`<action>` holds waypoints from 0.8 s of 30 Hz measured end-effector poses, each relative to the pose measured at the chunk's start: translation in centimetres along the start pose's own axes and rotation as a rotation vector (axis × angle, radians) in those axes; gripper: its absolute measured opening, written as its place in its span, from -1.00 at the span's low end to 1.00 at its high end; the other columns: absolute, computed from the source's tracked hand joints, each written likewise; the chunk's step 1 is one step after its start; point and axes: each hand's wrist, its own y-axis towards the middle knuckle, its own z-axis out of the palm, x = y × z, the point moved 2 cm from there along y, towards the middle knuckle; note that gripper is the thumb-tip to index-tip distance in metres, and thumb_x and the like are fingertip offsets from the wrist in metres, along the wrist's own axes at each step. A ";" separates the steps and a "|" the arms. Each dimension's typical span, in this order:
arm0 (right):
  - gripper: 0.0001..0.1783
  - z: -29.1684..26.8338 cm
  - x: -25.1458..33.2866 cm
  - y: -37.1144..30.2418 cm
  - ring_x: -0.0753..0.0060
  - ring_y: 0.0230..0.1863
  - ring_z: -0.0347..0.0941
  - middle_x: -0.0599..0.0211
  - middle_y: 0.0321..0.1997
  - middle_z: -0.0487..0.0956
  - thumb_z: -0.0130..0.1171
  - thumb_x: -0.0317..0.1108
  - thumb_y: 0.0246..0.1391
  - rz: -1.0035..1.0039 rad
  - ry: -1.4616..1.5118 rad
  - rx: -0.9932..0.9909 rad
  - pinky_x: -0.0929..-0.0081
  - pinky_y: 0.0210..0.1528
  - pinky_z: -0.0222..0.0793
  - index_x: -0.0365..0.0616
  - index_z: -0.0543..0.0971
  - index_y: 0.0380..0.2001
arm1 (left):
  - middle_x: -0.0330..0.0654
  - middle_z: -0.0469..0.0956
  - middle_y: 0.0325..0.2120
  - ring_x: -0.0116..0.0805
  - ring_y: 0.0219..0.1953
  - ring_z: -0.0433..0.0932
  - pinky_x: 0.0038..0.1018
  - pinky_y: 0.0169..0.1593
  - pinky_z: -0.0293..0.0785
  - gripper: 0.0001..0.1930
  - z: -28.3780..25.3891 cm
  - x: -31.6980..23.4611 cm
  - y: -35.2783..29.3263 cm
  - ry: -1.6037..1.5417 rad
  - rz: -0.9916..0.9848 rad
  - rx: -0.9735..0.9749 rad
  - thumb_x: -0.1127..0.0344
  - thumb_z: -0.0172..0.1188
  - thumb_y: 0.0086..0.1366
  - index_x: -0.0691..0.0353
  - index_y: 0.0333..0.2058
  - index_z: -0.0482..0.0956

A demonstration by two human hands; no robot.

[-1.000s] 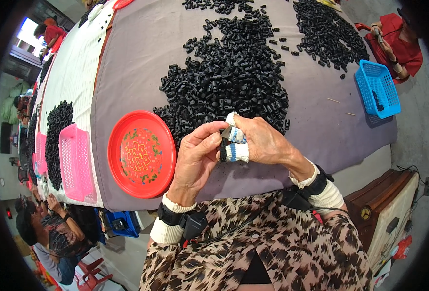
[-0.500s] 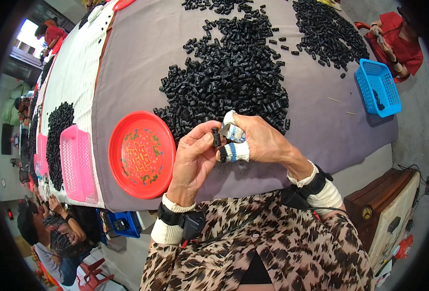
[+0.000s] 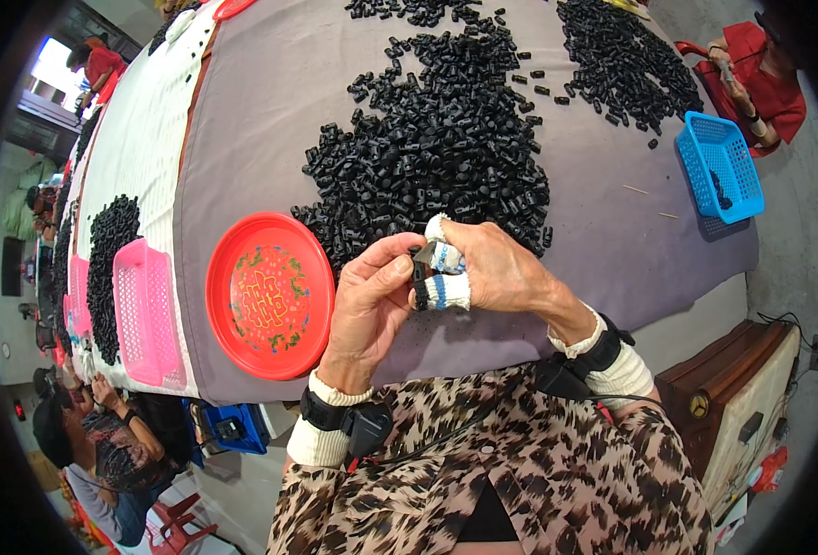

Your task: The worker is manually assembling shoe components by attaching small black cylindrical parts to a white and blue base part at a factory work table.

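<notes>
Head cam, my only feed: L hand [image 3: 372,294] has a narrow thumb-and-index pinch on a small black cylindrical plastic part [image 3: 419,270], held up between both hands. R hand [image 3: 509,266] grips a small grey metal blade [image 3: 426,251], w/ white knitted finger sleeves banded in blue [image 3: 448,289] on two digits. Blade's right by the part; touching or not, I can't tell. My read: trimming step, one pc. in progress. Next move prob. calls for a firm L pinch, a short controlled R stroke, edge kept off skin.

Surface: desk [image 3: 603,236] under mauve-grey cloth [image 3: 261,139], big loose heap of black plastic pcs. [image 3: 427,157] just beyond the hands. Round red plastic tray w/ floral print [image 3: 219,324] beside L hand; blue rectangular mesh basket [image 3: 719,143] far R, few black pcs. inside; pink plastic mesh basket [image 3: 141,314] on white cloth [image 3: 145,120] at L.

Room: co-worker in red [image 3: 768,79] far R, another seated co-worker [image 3: 117,435] lower L, brown wooden cabinet [image 3: 714,375] lower R.
</notes>
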 end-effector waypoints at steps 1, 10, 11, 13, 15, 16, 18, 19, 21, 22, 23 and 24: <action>-0.52 0.0 -0.1 0.0 0.15 -0.54 0.46 0.10 -0.60 0.46 0.28 -0.09 -0.21 0.001 0.000 -0.001 0.37 -0.47 0.30 -0.29 0.35 -0.49 | -0.19 0.52 -0.30 -0.54 -0.35 0.50 -0.62 -0.29 0.49 -0.76 0.0 0.0 0.0 0.019 0.006 0.007 0.44 0.07 0.22 0.36 -0.13 0.45; -0.56 0.5 -0.6 -0.2 0.00 -0.57 0.43 0.06 -0.62 0.45 0.23 -0.15 -0.13 -0.036 -0.035 0.004 0.32 -0.50 0.29 -0.29 0.31 -0.43 | -0.19 0.51 -0.31 -0.52 -0.35 0.48 -0.61 -0.30 0.47 -0.75 0.1 -0.4 0.0 0.057 0.018 0.016 0.43 0.08 0.22 0.36 -0.13 0.45; -0.55 0.5 -0.8 -0.3 0.23 -0.56 0.42 0.18 -0.60 0.46 0.30 -0.14 -0.18 -0.060 0.021 -0.015 0.41 -0.50 0.29 -0.25 0.35 -0.41 | -0.19 0.51 -0.31 -0.52 -0.35 0.48 -0.61 -0.30 0.47 -0.75 0.1 -0.4 -0.1 0.058 0.021 0.016 0.43 0.08 0.22 0.36 -0.13 0.45; -0.54 0.5 -0.7 -0.3 0.47 -0.56 0.41 0.31 -0.58 0.48 0.37 -0.13 -0.22 -0.087 0.079 -0.033 0.49 -0.49 0.28 -0.21 0.40 -0.40 | -0.17 0.51 -0.33 -0.46 -0.33 0.46 -0.56 -0.22 0.45 -0.74 0.2 -0.3 -0.2 -0.081 0.023 0.042 0.43 0.08 0.22 0.36 -0.12 0.44; -0.57 0.6 -0.5 -0.3 0.61 -0.53 0.35 0.42 -0.56 0.46 0.38 -0.19 -0.24 -0.098 0.130 -0.070 0.57 -0.48 0.27 -0.19 0.42 -0.40 | -0.16 0.51 -0.34 -0.43 -0.33 0.46 -0.53 -0.18 0.44 -0.74 -0.6 0.0 0.0 -0.122 0.021 0.070 0.43 0.08 0.21 0.36 -0.12 0.43; -0.57 0.6 -0.2 -0.3 0.61 -0.53 0.35 0.42 -0.56 0.46 0.38 -0.19 -0.24 -0.100 0.132 -0.069 0.57 -0.48 0.27 -0.19 0.42 -0.40 | -0.16 0.51 -0.34 -0.41 -0.32 0.45 -0.51 -0.14 0.43 -0.74 -0.8 0.1 0.0 -0.165 0.017 0.100 0.43 0.08 0.21 0.35 -0.11 0.43; -0.56 0.2 0.3 -0.3 0.53 -0.59 0.35 0.31 -0.58 0.49 0.33 -0.28 -0.23 -0.088 0.117 -0.097 0.49 -0.51 0.31 -0.22 0.37 -0.30 | -0.16 0.51 -0.35 -0.40 -0.31 0.46 -0.50 -0.13 0.43 -0.74 -0.7 0.2 0.0 -0.162 0.036 0.086 0.43 0.09 0.21 0.34 -0.11 0.43; -0.56 0.4 0.4 -0.3 0.53 -0.59 0.35 0.31 -0.58 0.49 0.33 -0.28 -0.23 -0.089 0.118 -0.099 0.49 -0.51 0.31 -0.22 0.37 -0.30 | -0.16 0.51 -0.35 -0.40 -0.30 0.46 -0.49 -0.13 0.43 -0.74 -0.7 0.3 0.0 -0.160 0.055 0.072 0.43 0.09 0.21 0.33 -0.11 0.43; -0.59 0.7 0.8 -0.3 0.52 -0.57 0.39 0.29 -0.56 0.51 0.30 -0.36 -0.25 -0.124 0.188 -0.168 0.52 -0.50 0.33 -0.21 0.37 -0.30 | -0.16 0.51 -0.35 -0.39 -0.29 0.47 -0.49 -0.12 0.43 -0.74 -0.8 0.4 -0.1 -0.161 0.050 0.057 0.43 0.09 0.21 0.32 -0.12 0.42; -0.59 0.8 0.8 -0.3 0.52 -0.57 0.39 0.29 -0.56 0.51 0.30 -0.36 -0.25 -0.124 0.189 -0.170 0.52 -0.50 0.33 -0.21 0.37 -0.30 | -0.16 0.51 -0.35 -0.38 -0.27 0.48 -0.48 -0.12 0.43 -0.75 -0.9 0.5 0.0 -0.163 0.046 0.041 0.43 0.09 0.21 0.31 -0.12 0.41; -0.57 0.9 0.7 -0.2 0.61 -0.54 0.37 0.37 -0.54 0.50 0.33 -0.36 -0.27 -0.111 0.209 -0.177 0.58 -0.47 0.32 -0.18 0.39 -0.29 | -0.16 0.51 -0.35 -0.38 -0.27 0.48 -0.48 -0.12 0.43 -0.75 -0.9 0.5 0.0 -0.162 0.043 0.043 0.43 0.09 0.21 0.31 -0.12 0.41; -0.55 1.0 0.6 -0.2 0.70 -0.52 0.34 0.46 -0.53 0.48 0.36 -0.37 -0.29 -0.097 0.230 -0.184 0.65 -0.45 0.30 -0.16 0.41 -0.28 | -0.16 0.51 -0.35 -0.38 -0.26 0.48 -0.47 -0.11 0.44 -0.76 -0.9 0.5 0.1 -0.154 0.052 0.043 0.43 0.09 0.21 0.29 -0.13 0.39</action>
